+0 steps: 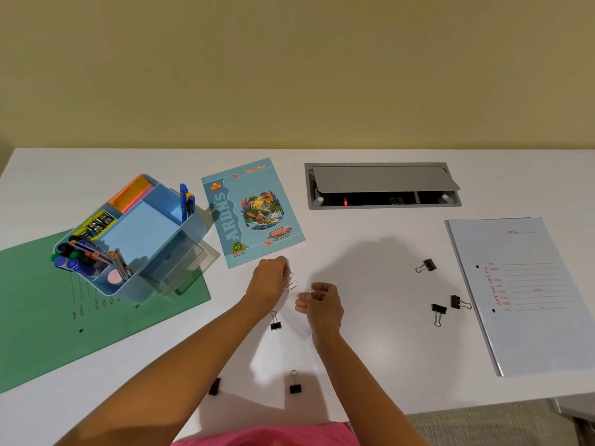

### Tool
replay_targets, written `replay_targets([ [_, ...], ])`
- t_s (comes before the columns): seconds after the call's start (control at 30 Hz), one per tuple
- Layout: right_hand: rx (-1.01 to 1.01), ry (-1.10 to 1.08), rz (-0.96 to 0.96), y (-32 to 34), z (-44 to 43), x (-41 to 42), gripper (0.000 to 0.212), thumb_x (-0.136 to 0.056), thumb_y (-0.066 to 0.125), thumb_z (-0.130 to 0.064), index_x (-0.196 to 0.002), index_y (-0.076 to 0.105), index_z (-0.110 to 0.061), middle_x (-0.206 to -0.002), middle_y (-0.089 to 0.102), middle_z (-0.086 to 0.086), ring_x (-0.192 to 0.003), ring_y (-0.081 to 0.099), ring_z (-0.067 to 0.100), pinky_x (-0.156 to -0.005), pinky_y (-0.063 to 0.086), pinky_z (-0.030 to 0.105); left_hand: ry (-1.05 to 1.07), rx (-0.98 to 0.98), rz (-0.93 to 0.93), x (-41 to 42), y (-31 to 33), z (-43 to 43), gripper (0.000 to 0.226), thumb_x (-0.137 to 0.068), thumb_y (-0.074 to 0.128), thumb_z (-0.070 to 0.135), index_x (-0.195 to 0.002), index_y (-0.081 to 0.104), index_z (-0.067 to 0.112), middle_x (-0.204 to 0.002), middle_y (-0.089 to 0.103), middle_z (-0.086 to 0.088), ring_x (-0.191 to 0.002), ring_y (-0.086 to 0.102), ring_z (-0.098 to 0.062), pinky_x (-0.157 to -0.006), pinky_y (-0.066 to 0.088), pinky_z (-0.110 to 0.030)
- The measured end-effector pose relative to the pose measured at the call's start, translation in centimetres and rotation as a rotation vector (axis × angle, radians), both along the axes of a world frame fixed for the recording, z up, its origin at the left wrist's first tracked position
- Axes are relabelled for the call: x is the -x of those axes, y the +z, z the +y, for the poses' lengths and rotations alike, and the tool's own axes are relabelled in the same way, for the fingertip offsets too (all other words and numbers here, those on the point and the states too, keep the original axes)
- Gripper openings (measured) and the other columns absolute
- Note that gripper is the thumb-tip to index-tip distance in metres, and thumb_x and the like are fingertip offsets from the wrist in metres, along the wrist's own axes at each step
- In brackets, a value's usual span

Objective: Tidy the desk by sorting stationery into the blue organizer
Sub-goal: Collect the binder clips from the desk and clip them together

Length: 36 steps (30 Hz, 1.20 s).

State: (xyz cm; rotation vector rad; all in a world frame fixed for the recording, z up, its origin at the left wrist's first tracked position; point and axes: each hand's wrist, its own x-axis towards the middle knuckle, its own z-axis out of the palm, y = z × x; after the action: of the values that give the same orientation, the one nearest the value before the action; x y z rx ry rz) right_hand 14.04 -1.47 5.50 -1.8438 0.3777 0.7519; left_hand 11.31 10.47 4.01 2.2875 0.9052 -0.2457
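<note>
- Gathering loose paper clips (289, 283) mid-desk (370, 268), just off the near corner of the notebook (254, 210). The left hand (269, 280) pinches a few wire clips in curled fingertips, and one dangles below them.
- The right hand (320, 304) sits just beside it, fingers curled round a small glint of metal. This is judged to be more paper clips, though the contents are mostly hidden.
- The blue organizer (198, 225) stands toward the desk's left edge on a green folder (64, 333), well apart from both hands. Its clear drawer (183, 262) is pulled out.
- Judgement: pass everything into one hand first and cup the palm under the dangling clip. Interlinked clips tend to shed one in transit.
- Judgement: carry low over the desk and tip the clips into the open drawer or a small compartment, not the crowded pen section.
- Binder clips (275, 321) lie scattered, some toward the near edge and some toward the right edge. They are likely a separate pass, so mixing grips is best avoided.
</note>
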Motion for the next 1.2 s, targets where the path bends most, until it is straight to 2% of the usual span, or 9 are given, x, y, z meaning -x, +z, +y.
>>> replay_targets([
  [0.13, 0.025, -0.037, 0.031, -0.5, 0.9, -0.2, 0.019, -0.081, 0.059, 0.009, -0.081, 0.065, -0.009, -0.077, 0.071, 0.012, -0.072, 0.071, 0.025, -0.076, 0.059, 0.036, 0.076, 0.083, -0.084, 0.4, 0.1, -0.6, 0.008, -0.083, 0.064, 0.002, -0.086, 0.068, 0.008, -0.087, 0.071, -0.009, -0.078, 0.064, -0.021, -0.075, 0.053, -0.029],
  [0.27, 0.060, -0.032, 0.037, 0.1, 1.7, -0.6, 0.027, -0.071, 0.071, 0.007, -0.056, 0.062, -0.014, -0.069, 0.069, 0.012, -0.075, 0.071, 0.036, -0.077, 0.059, 0.041, 0.153, 0.119, -0.105, 0.6, 0.4, -1.4, 0.011, -0.080, 0.063, -0.002, -0.082, 0.072, 0.005, -0.079, 0.067, -0.004, -0.071, 0.059, -0.015, -0.062, 0.044, -0.014],
  [0.47, 0.000, -0.040, 0.160, -0.2, 2.3, -1.2, 0.019, -0.073, 0.063, 0.011, -0.068, 0.068, -0.007, -0.081, 0.070, 0.019, -0.080, 0.070, 0.034, -0.079, 0.058, 0.043, 0.253, 0.216, -0.150, 0.9, 0.6, -1.3, 0.007, -0.079, 0.068, 0.003, -0.079, 0.074, 0.006, -0.082, 0.072, -0.008, -0.071, 0.061, -0.013, -0.072, 0.054, -0.025],
  [0.57, 0.020, 0.050, 0.182, -0.1, 2.6, -1.1, 0.026, -0.075, 0.051, 0.009, -0.059, 0.061, -0.009, -0.069, 0.062, 0.014, -0.070, 0.060, 0.029, -0.076, 0.055, 0.035, 0.248, 0.213, -0.142, 1.1, 0.9, -1.8, 0.011, -0.078, 0.067, 0.003, -0.081, 0.075, 0.009, -0.082, 0.072, -0.005, -0.072, 0.061, -0.011, -0.064, 0.045, -0.009],
  [0.67, 0.061, 0.089, 0.193, 0.5, 3.1, -1.1, 0.029, -0.081, 0.042, 0.001, -0.054, 0.046, -0.009, -0.055, 0.044, 0.007, -0.064, 0.043, 0.025, -0.062, 0.039, 0.033, 0.282, 0.202, -0.181, 1.3, 1.5, -2.9, 0.014, -0.081, 0.062, 0.001, -0.081, 0.074, 0.009, -0.082, 0.072, -0.005, -0.066, 0.060, -0.009, -0.058, 0.043, -0.002],
  [0.8, -0.073, -0.028, 0.287, 1.2, 3.4, -1.2, 0.036, -0.089, 0.036, -0.011, -0.054, 0.041, -0.012, -0.049, 0.041, 0.001, -0.053, 0.039, 0.016, -0.053, 0.035, 0.026, 0.275, 0.217, -0.243, 1.9, 3.3, -4.0, 0.016, -0.085, 0.058, 0.004, -0.084, 0.074, 0.006, -0.081, 0.073, -0.011, -0.072, 0.068, -0.023, -0.074, 0.058, -0.032],
  [0.87, -0.176, -0.064, 0.354, 1.3, 3.7, -1.3, 0.037, -0.088, 0.036, -0.010, -0.052, 0.039, -0.013, -0.044, 0.042, -0.001, -0.052, 0.040, 0.016, -0.053, 0.035, 0.026, 0.274, 0.184, -0.236, 2.0, 4.2, -4.1, 0.019, -0.089, 0.055, 0.008, -0.092, 0.073, 0.006, -0.087, 0.072, -0.012, -0.081, 0.067, -0.026, -0.080, 0.056, -0.035],
  [1.0, -0.301, -0.109, 0.524, 1.9, 5.0, -0.7, 0.034, -0.093, 0.033, -0.010, -0.060, 0.045, -0.007, -0.056, 0.049, 0.007, -0.061, 0.049, 0.020, -0.060, 0.042, 0.027, 0.311, 0.124, -0.209, 2.4, 5.3, -3.4, 0.022, -0.094, 0.052, 0.010, -0.101, 0.072, 0.010, -0.102, 0.072, -0.008, -0.090, 0.065, -0.022, -0.080, 0.046, -0.020],
  [1.2, -0.275, -0.084, 0.583, 4.0, 8.8, 0.2, 0.030, -0.099, 0.028, -0.004, -0.084, 0.052, 0.003, -0.069, 0.051, 0.013, -0.064, 0.050, 0.023, -0.056, 0.042, 0.029, 0.620, 0.221, -0.378, 5.5, 6.7, -0.6, 0.018, -0.094, 0.051, 0.012, -0.092, 0.069, 0.012, -0.087, 0.068, 0.005, -0.078, 0.061, -0.011, -0.064, 0.044, -0.006],
])
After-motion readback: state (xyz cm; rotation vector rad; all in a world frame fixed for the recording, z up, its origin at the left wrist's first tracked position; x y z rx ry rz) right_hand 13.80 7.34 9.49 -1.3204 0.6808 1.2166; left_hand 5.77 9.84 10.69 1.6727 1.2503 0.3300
